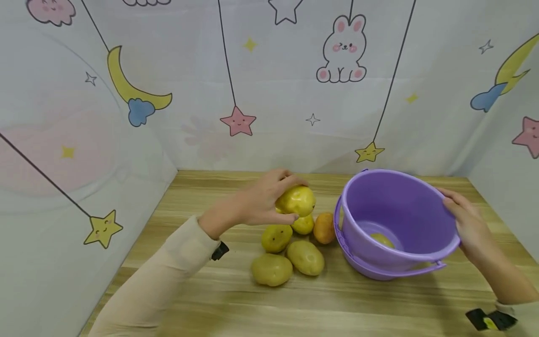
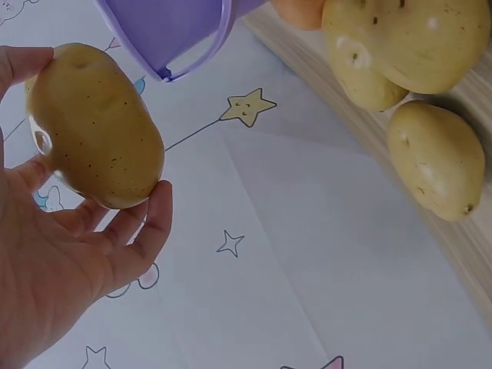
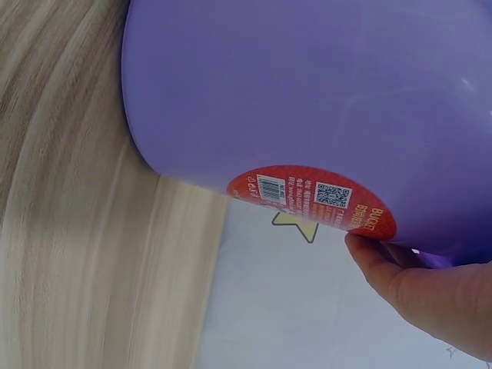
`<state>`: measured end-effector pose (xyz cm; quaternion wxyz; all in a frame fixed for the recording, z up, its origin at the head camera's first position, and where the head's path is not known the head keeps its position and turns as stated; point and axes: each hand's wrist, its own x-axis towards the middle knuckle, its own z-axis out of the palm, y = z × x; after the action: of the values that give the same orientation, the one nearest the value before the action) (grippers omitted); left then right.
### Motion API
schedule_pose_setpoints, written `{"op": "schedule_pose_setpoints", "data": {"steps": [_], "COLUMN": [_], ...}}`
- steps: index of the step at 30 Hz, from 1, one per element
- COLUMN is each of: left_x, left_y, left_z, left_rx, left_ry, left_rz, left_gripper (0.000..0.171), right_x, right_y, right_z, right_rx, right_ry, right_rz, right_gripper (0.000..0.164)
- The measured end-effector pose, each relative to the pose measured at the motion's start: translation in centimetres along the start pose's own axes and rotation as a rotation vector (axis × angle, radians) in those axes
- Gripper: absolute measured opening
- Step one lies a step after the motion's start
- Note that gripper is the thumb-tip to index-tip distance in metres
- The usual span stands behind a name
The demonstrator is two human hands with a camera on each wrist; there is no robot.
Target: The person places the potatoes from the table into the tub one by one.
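My left hand (image 1: 266, 197) holds a yellow potato (image 1: 298, 201) above the pile, thumb on one side and fingers on the other. In the left wrist view the same potato (image 2: 96, 127) looks smooth and speckled with small dark dots. On the right, my right hand (image 1: 469, 224) grips the rim of a purple bucket (image 1: 400, 194) that leans toward the left. One yellow potato (image 1: 382, 240) lies at the bottom inside it. In the right wrist view my fingers (image 3: 438, 288) lie against the bucket's side, by a red label (image 3: 315, 201).
Below my left hand, several potatoes (image 1: 271, 270) lie on the wood-grain table (image 1: 236, 309). An orange roundish piece (image 1: 324, 228) sits between them and the bucket. The bucket's handle (image 1: 414, 272) hangs down its front. A patterned white cloth (image 1: 278, 84) encloses the back and sides.
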<state>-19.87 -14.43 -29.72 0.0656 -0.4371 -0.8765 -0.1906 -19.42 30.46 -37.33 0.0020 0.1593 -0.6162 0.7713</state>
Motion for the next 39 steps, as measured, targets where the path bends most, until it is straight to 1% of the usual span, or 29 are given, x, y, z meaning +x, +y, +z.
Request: {"op": "schedule_pose_setpoints", "data": {"steps": [8,13,17,24,29,36,39], "left_x": [2.0,3.0,3.6,4.9,5.9,7.1,7.7], "left_y": [1.8,3.0,3.8,4.8,5.7,6.5,6.7], "left_z": [-0.2,-0.1,0.1,0.7,1.5,1.9,2.2], "left_rx": [0.002,0.002,-0.013,-0.027,0.004,0.041,0.054], "left_ry": [-0.002,-0.009,-0.002,-0.007,-0.012,-0.054,-0.047], "left_rz": [0.039,0.056,0.087,0.133,0.163,0.142,0.155], "left_gripper": [0.064,0.064,0.063,0.062,0.06,0.062,0.063], "right_x": [0.0,-0.1,-0.1,0.0,-0.1,0.0,0.1], "right_y": [-0.2,-0.2,-0.1,-0.1,-0.1,0.0,0.0], "right_z": [0.2,0.2,0.2,0.2,0.3,0.3,0.2], "right_rx": [-0.018,-0.021,-0.016,-0.024,-0.01,0.009,0.001], "right_ry": [0.007,0.02,0.022,0.044,0.042,0.034,0.037], "right_rz": [0.016,0.034,0.034,0.033,0.048,0.034,0.028], "right_gripper": [0.04,0.041,0.041,0.042,0.043,0.044,0.043]}}
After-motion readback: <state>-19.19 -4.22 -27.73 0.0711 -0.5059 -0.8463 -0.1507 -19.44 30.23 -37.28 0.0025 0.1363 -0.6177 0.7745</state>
